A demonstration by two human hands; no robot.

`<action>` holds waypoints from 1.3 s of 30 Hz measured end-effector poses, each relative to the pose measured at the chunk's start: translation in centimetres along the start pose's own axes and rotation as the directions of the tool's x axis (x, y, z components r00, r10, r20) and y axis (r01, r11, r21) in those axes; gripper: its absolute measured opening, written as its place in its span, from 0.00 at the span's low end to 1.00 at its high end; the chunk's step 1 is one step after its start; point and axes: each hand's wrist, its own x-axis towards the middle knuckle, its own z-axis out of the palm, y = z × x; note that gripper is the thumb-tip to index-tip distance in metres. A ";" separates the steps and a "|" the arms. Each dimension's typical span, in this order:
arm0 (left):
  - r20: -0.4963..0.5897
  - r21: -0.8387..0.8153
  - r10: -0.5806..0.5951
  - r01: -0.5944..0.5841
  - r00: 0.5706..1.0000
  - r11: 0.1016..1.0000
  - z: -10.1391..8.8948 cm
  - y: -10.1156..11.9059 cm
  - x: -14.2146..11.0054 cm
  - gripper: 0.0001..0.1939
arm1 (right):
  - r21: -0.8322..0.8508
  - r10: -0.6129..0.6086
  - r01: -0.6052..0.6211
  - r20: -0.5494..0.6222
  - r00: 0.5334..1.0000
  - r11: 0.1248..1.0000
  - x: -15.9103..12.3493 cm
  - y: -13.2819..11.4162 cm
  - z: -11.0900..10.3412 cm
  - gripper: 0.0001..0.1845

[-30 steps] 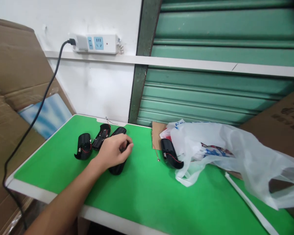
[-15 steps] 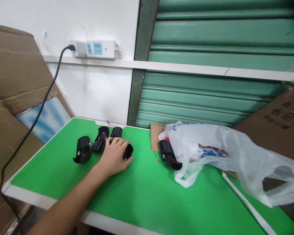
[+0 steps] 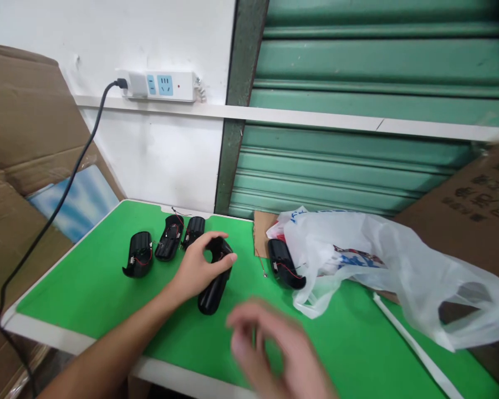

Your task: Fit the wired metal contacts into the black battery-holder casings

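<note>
Head view: nearest, the blurred right hand (image 3: 280, 349), its grasp loosely parted; beyond it, the left hand (image 3: 199, 266) grips a black plastic casing (image 3: 212, 293) over the green tabletop (image 3: 178, 335). Farther, three wired shells (image 3: 170, 238) lie left; a plastic bag (image 3: 336, 238) crowds another shell (image 3: 281, 257) right.

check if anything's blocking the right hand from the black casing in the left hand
Nothing visible blocks it: only green mat shows between the blurred right hand and the near end of the black casing. The left hand covers part of its far end.
</note>
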 end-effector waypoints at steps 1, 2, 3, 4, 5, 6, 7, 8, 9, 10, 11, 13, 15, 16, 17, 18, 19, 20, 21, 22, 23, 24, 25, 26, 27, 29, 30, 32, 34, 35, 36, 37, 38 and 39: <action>0.001 -0.064 -0.059 0.059 0.998 0.996 0.3 -0.1 0.0 0.21 | -0.023 0.024 -0.029 -0.192 0.981 0.999 1.5 0.1 -1.0 0.15; 0.014 -0.125 -0.104 0.105 0.994 0.986 0.7 -0.3 0.1 0.20 | -0.056 0.014 -0.034 -0.324 0.946 0.998 3.1 0.3 -1.8 0.16; 0.037 -0.180 -0.135 0.140 0.990 0.974 1.0 -0.5 0.1 0.21 | -0.091 -0.015 -0.021 -0.373 0.928 0.996 4.5 0.5 -2.3 0.21; 0.063 -0.229 -0.153 0.164 0.986 0.960 1.2 -0.6 0.1 0.21 | -0.119 -0.044 -0.002 -0.375 0.926 0.993 5.8 0.8 -2.6 0.26; 0.089 -0.273 -0.164 0.183 0.982 0.945 1.4 -0.7 0.1 0.22 | -0.134 -0.073 0.026 -0.355 0.932 0.991 6.9 1.2 -2.7 0.29; 0.115 -0.306 -0.174 0.201 0.978 0.931 1.5 -0.8 0.1 0.23 | -0.131 -0.099 0.058 -0.332 0.938 0.990 7.6 1.7 -2.5 0.29; 0.137 -0.327 -0.183 0.219 0.974 0.919 1.6 -0.9 0.1 0.24 | -0.112 -0.119 0.087 -0.319 0.940 0.990 8.1 2.3 -2.2 0.29; 0.154 -0.337 -0.196 0.238 0.968 0.911 1.6 -0.9 0.0 0.25 | -0.086 -0.136 0.114 -0.318 0.938 0.990 8.4 2.8 -1.8 0.28; 0.170 -0.338 -0.217 0.264 0.961 0.903 1.6 -0.9 0.0 0.26 | -0.057 -0.147 0.136 -0.330 0.932 0.989 8.4 3.4 -1.5 0.26; 0.191 -0.340 -0.247 0.300 0.950 0.891 1.5 -0.9 -0.1 0.27 | -0.028 -0.153 0.153 -0.353 0.923 0.988 8.4 3.9 -1.2 0.24; 0.216 -0.346 -0.280 0.342 0.935 0.874 1.4 -0.8 -0.2 0.28 | 0.001 -0.151 0.164 -0.384 0.911 0.986 8.4 4.5 -0.9 0.22; 0.271 -0.382 -0.337 0.422 0.902 0.822 1.3 -0.7 -0.3 0.29 | 0.076 -0.116 0.167 -0.451 0.885 0.983 8.4 5.4 -0.6 0.19; 0.300 -0.431 -0.364 0.466 0.882 0.773 1.3 -0.5 -0.4 0.31 | 0.200 -0.039 0.158 -0.497 0.867 0.967 8.7 6.3 -0.7 0.16; 0.298 -0.453 -0.365 0.468 0.882 0.759 1.4 -0.3 -0.5 0.32 | 0.270 0.005 0.154 -0.509 0.861 0.950 8.9 6.7 -0.8 0.15; 0.295 -0.475 -0.367 0.469 0.882 0.745 1.6 -0.1 -0.5 0.32 | 0.332 0.043 0.155 -0.520 0.853 0.930 9.2 7.0 -0.9 0.15; 0.302 -0.493 -0.374 0.480 0.877 0.725 1.9 0.2 -0.4 0.32 | 0.376 0.072 0.161 -0.534 0.842 0.913 9.4 7.2 -1.1 0.15; 0.327 -0.507 -0.387 0.506 0.862 0.698 2.3 0.5 -0.3 0.33 | 0.399 0.090 0.170 -0.556 0.826 0.901 9.5 7.3 -1.3 0.16; 0.370 -0.513 -0.400 0.544 0.838 0.664 2.7 0.8 -0.1 0.33 | 0.400 0.094 0.184 -0.583 0.807 0.898 9.6 7.4 -1.6 0.16; 0.429 -0.510 -0.411 0.591 0.805 0.626 3.2 1.1 0.0 0.33 | 0.380 0.083 0.201 -0.613 0.785 0.903 9.6 7.4 -1.8 0.16; 0.489 -0.497 -0.413 0.635 0.768 0.592 3.8 1.4 0.2 0.33 | 0.340 0.057 0.217 -0.642 0.764 0.915 9.5 7.3 -2.0 0.15; 0.540 -0.483 -0.408 0.668 0.737 0.567 4.3 1.7 0.5 0.33 | 0.285 0.018 0.233 -0.666 0.746 0.930 9.3 7.2 -2.2 0.15; 0.570 -0.475 -0.400 0.685 0.718 0.553 4.8 1.9 0.6 0.33 | 0.223 -0.030 0.247 -0.683 0.730 0.943 9.2 7.1 -2.3 0.14; 0.580 -0.475 -0.393 0.688 0.714 0.548 5.3 2.1 0.8 0.32 | 0.161 -0.076 0.256 -0.691 0.719 0.953 9.0 7.1 -2.4 0.14; 0.579 -0.486 -0.384 0.682 0.719 0.547 5.6 2.2 0.8 0.32 | 0.107 -0.113 0.258 -0.693 0.712 0.960 8.8 7.0 -2.5 0.13; 0.575 -0.501 -0.371 0.673 0.729 0.544 5.7 2.2 0.8 0.32 | 0.067 -0.137 0.252 -0.693 0.708 0.965 8.6 7.0 -2.6 0.12; 0.578 -0.541 -0.328 0.652 0.747 0.532 5.7 2.1 0.5 0.34 | 0.018 -0.154 0.230 -0.689 0.708 0.973 8.4 7.0 -2.7 0.10; 0.582 -0.561 -0.303 0.642 0.755 0.523 5.6 2.0 0.3 0.34 | 0.001 -0.157 0.217 -0.685 0.711 0.976 8.4 7.1 -2.7 0.09; 0.579 -0.593 -0.268 0.624 0.770 0.509 5.2 1.7 -0.1 0.34 | -0.029 -0.168 0.201 -0.671 0.722 0.979 8.3 7.1 -2.8 0.09; 0.552 -0.623 -0.262 0.600 0.792 0.502 5.1 1.4 -0.4 0.31 | -0.046 -0.182 0.201 -0.655 0.734 0.978 8.2 7.0 -2.7 0.09; 0.527 -0.639 -0.269 0.585 0.806 0.500 5.0 1.2 -0.5 0.29 | -0.056 -0.189 0.202 -0.655 0.732 0.978 8.1 6.9 -2.6 0.09; 0.495 -0.655 -0.284 0.567 0.821 0.500 5.1 1.0 -0.4 0.27 | -0.071 -0.199 0.204 -0.662 0.722 0.976 8.0 6.8 -2.5 0.08; 0.451 -0.670 -0.305 0.544 0.839 0.504 5.1 0.7 -0.3 0.26 | -0.091 -0.212 0.205 -0.677 0.705 0.974 7.8 6.6 -2.3 0.09; 0.400 -0.686 -0.328 0.517 0.855 0.512 5.1 0.5 -0.2 0.26 | -0.116 -0.228 0.207 -0.697 0.679 0.971 7.6 6.5 -2.2 0.10; 0.344 -0.701 -0.349 0.486 0.872 0.523 5.1 0.3 0.1 0.27 | -0.142 -0.244 0.206 -0.719 0.651 0.968 7.4 6.4 -2.1 0.11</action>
